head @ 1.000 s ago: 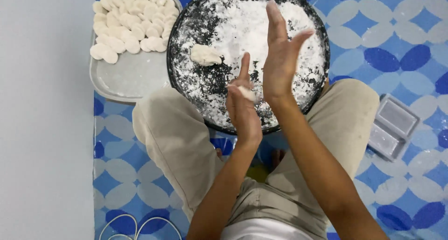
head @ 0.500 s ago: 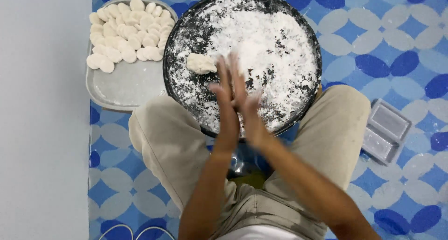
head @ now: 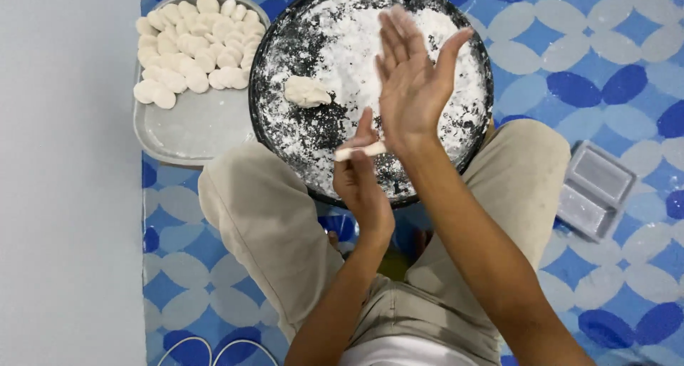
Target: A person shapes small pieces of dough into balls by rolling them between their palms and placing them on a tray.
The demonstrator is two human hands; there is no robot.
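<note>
We sit cross-legged on a floor mat (head: 613,67) printed with blue, pale blue and white rounded shapes. Along the left side runs a plain pale grey strip of floor or wall (head: 68,195); we cannot tell which. A loop of white cord (head: 214,348) shows at the bottom edge of the mat.

Against our knees, in light tan trousers (head: 263,216), rests a round black pan (head: 285,131) thickly dusted with white flour. A rough lump of dough (head: 306,92) lies in the flour left of the pan's middle.

Just beside the pan's left rim sits a grey rectangular tray (head: 192,131). Its far end is piled with flattened white dough pieces (head: 196,42), overlapping each other; its near end is bare.

On the mat to our right, well apart from the pan, lies a small grey plastic container (head: 595,188) with two compartments, tilted at an angle. We see no label on it.

Our left hand (head: 360,184) is above the near part of the pan, with a thin stick of dough (head: 360,151) lying across its fingers; how tightly they curl we cannot tell. Our right hand (head: 413,88) is spread open above it, fingers straight and pointing away, holding nothing, its heel close to the dough stick.
</note>
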